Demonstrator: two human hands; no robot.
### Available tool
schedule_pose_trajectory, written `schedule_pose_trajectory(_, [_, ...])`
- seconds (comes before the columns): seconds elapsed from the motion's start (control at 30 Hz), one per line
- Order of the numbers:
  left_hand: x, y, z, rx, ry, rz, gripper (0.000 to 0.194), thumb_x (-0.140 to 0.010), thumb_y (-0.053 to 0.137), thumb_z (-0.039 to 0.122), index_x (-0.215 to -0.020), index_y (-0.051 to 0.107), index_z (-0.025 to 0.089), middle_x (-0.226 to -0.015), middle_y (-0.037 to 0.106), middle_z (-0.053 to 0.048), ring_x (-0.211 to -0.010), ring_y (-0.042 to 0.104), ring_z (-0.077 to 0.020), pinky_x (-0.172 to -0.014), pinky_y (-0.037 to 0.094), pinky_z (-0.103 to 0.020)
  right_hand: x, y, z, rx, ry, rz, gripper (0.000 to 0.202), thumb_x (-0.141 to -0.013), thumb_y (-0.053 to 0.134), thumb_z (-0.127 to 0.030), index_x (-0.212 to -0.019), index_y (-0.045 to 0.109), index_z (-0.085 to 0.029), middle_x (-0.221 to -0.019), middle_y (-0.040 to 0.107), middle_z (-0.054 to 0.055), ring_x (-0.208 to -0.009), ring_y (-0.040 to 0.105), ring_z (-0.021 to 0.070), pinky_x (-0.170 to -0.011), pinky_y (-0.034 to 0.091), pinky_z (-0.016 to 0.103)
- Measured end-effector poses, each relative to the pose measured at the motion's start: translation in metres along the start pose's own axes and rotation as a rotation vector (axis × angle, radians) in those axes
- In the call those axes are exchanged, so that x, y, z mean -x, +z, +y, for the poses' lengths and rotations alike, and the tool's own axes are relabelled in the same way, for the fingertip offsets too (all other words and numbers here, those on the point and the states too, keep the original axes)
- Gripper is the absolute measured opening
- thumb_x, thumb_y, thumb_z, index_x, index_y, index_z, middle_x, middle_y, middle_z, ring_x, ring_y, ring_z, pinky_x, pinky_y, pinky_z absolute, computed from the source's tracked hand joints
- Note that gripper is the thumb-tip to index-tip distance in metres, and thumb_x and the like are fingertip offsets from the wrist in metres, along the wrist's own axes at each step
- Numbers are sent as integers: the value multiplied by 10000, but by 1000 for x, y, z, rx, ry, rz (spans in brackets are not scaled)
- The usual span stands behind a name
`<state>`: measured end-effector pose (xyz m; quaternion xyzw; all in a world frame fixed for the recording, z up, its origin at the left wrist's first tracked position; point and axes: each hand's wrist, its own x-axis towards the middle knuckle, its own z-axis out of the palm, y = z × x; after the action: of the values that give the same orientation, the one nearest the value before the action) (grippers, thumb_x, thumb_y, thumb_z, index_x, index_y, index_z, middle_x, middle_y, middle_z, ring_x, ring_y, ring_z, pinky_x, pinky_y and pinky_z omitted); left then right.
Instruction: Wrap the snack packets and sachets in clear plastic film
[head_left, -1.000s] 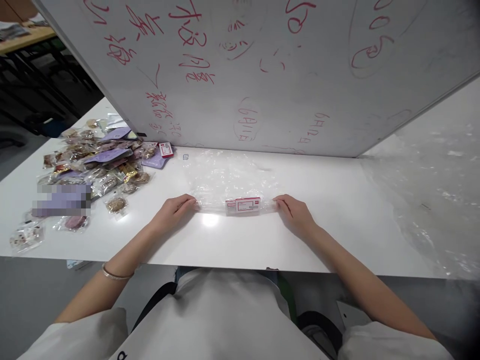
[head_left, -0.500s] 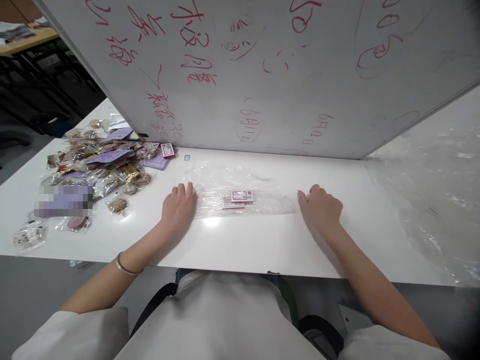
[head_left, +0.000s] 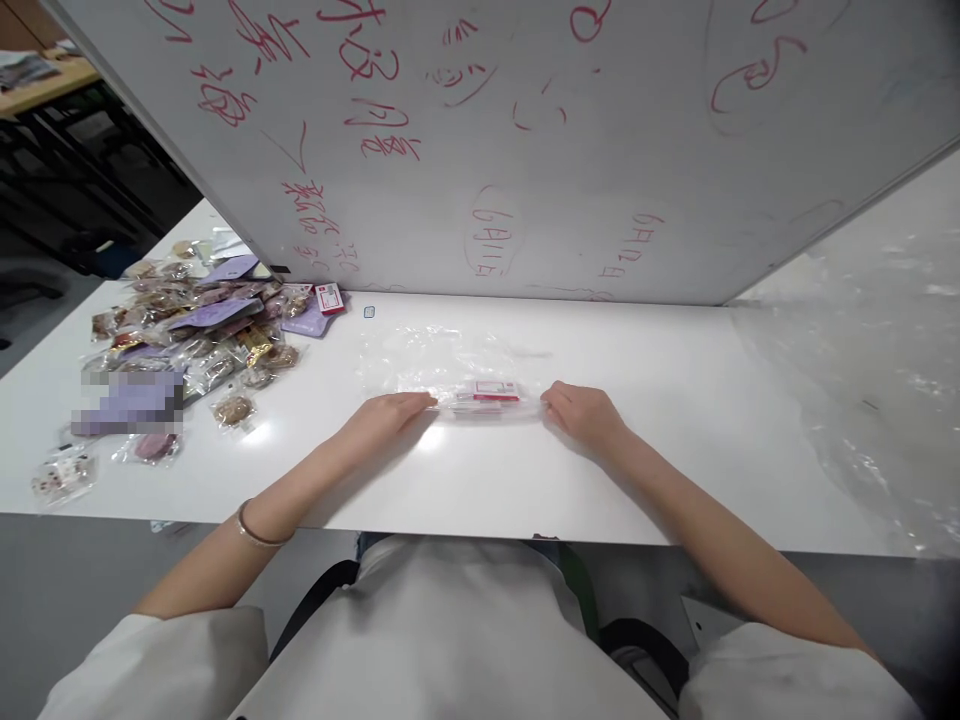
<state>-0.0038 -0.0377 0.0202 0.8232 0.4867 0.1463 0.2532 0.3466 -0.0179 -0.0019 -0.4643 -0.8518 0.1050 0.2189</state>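
Note:
A sheet of clear plastic wrap (head_left: 450, 348) lies crumpled on the white table in front of me. Two small white-and-red boxes (head_left: 495, 390) sit at its near edge, the lower one covered by a fold of the plastic. My left hand (head_left: 390, 412) is closed on the plastic just left of the boxes, fingers pointing toward them. On their right side my right hand (head_left: 581, 408) pinches the other end of the near edge, thumb and fingers together.
A heap of small wrapped snacks and purple packets (head_left: 217, 312) covers the table's left side. Beside it lies another white-and-red box (head_left: 328, 298). A whiteboard (head_left: 420, 220) with red writing stands along the back. More clear plastic (head_left: 862, 400) spreads over the right end.
Both hands have moved inward toward the boxes. The near edge of the plastic has been folded over the lower box, and the upper box has shifted slightly right.

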Motion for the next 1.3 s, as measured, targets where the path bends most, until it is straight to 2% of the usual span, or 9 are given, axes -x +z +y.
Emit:
schedule_pose_trajectory(0.13, [-7, -15, 9, 25, -120, -87, 376, -995, 368, 463, -1005, 665, 233, -818, 735, -27, -730, 678, -193, -707, 474, -296, 0, -19, -12, 129, 196, -191, 212, -860, 356, -192, -775, 550, -208, -671, 639, 31, -520, 505, 148, -520, 310, 273])
schedule_pose_trajectory(0.3, [-34, -7, 9, -403, -305, -129, 431, -988, 376, 515, -929, 632, 173, -712, 674, -85, -697, 650, -261, -628, 411, -321, -14, -24, -11, 350, 585, -441, 199, -897, 409, -335, -871, 548, -195, -666, 615, 53, -595, 557, 205, -573, 331, 302])
schedule_pose_trajectory(0.43, [-32, -5, -3, -542, -322, -10, 367, -989, 407, 445, -1095, 594, 148, -940, 685, -154, -892, 652, -319, -714, 455, -381, -4, -24, 11, 477, 670, -315, 461, -915, 404, -569, -1004, 578, -152, -753, 645, 100, -697, 619, 268, -649, 400, 360])
schedule_pose_trajectory(0.57, [-5, -16, -11, -513, -243, 396, 394, -920, 545, 354, -1231, 558, 112, -1297, 540, -241, -1198, 523, -375, -951, 429, -505, 18, -27, 8, 549, 461, 27, 484, -961, 393, -422, -1245, 534, -56, -1154, 637, 243, -1093, 597, 358, -893, 440, 479])
schedule_pose_trajectory(0.67, [21, -19, 1, -166, -355, 675, 355, -911, 551, 358, -1190, 586, 141, -1217, 582, -193, -1108, 585, -311, -909, 491, -462, 17, -17, -22, 398, 131, 81, 548, -982, 381, -398, -1427, 406, -78, -1398, 533, 225, -1350, 441, 338, -1106, 327, 536])
schedule_pose_trajectory(0.8, [43, -3, 34, 804, -642, 340, 280, -881, 609, 372, -1056, 644, 156, -966, 699, -125, -764, 691, -228, -664, 575, -368, -7, 17, -69, 186, -192, -148, 648, -973, 402, -550, -1520, 320, -213, -1578, 355, 114, -1485, 250, 299, -1212, 172, 553])
schedule_pose_trajectory(0.9, [41, 15, 52, 1322, -730, 307, 310, -841, 689, 297, -1101, 641, 135, -1176, 684, -173, -1021, 699, -270, -882, 586, -398, -24, 45, -89, 114, -168, -217, 680, -966, 408, -572, -1544, 301, -230, -1607, 296, 102, -1498, 189, 349, -1197, 151, 617])
schedule_pose_trajectory(1.13, [27, 37, 67, 1376, -737, 778, 158, -884, 639, 218, -1038, 616, 193, -1336, 588, -108, -1314, 538, -222, -1155, 419, -369, -33, 68, -95, 118, -22, -167, 565, -964, 460, -525, -1490, 430, -321, -1550, 412, 76, -1430, 289, 459, -1105, 237, 720])
schedule_pose_trajectory(1.3, [33, 40, 74, 1524, -750, 805, 251, -860, 657, 142, -1095, 576, 176, -1367, 578, -132, -1277, 574, -226, -1122, 464, -350, -32, 66, -85, 121, -47, -181, 482, -1023, 375, -383, -1492, 436, -286, -1528, 449, 60, -1431, 335, 381, -1152, 254, 638])
